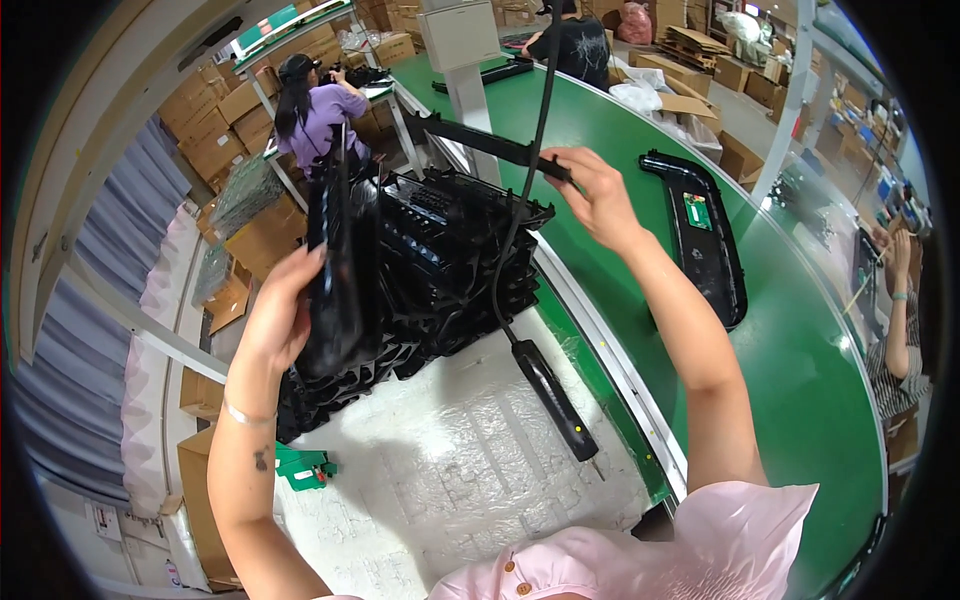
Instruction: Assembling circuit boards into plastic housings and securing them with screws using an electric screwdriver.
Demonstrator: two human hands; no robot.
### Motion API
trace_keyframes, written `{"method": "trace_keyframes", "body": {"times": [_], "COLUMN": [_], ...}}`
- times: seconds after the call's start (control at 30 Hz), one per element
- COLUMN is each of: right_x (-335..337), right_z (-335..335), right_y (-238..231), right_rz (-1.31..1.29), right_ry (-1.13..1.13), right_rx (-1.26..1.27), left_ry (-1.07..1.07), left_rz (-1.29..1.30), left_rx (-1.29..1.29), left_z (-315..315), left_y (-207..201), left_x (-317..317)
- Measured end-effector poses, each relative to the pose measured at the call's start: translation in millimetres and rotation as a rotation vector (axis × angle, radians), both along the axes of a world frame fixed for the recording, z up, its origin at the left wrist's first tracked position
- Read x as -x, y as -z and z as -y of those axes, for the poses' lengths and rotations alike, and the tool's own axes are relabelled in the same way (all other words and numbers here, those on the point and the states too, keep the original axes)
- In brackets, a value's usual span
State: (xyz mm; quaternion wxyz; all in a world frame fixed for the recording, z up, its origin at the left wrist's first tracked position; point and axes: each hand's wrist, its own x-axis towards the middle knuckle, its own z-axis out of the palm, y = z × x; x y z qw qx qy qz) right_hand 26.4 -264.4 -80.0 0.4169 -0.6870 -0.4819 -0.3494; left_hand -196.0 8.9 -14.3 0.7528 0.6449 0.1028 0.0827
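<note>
My left hand [287,308] is closed on the side of a long glossy black plastic housing [342,290], held upright and a little blurred. My right hand [603,203] pinches the near end of a narrow black plastic strip [475,138], which reaches away to the left above the pile. Behind and between the hands rises a stack of black plastic parts [450,235]. An electric screwdriver [553,398] hangs on its black cable over a white foam-like mat [440,480], bit pointing down. Neither hand touches it.
A curved black housing with a small green circuit board [697,211] lies on the green worktop [800,330] at right. A green block-shaped piece [305,467] sits by my left forearm. A metal post [468,100] stands ahead. Other people work beyond, near cardboard boxes.
</note>
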Motion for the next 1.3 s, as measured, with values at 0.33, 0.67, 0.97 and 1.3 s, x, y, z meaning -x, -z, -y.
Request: {"method": "trace_keyframes", "body": {"times": [0.33, 0.67, 0.97, 1.3], "right_x": [175, 398, 458, 255], "right_z": [130, 99, -38, -76], "right_y": [21, 82, 127, 63], "right_rz": [0.579, 0.241, 0.016, -0.247], "right_ry": [0.457, 0.070, -0.253, 0.046], "right_rx": [0.353, 0.506, 0.822, 0.296], "left_ry": [0.123, 0.118, 0.451, -0.094], "left_rz": [-0.077, -0.489, -0.449, -0.094], "left_rx": [-0.033, -0.400, -0.505, -0.929], "left_z": [34, 42, 21, -21], "left_y": [83, 149, 153, 170], "left_x": [153, 207, 175, 157]}}
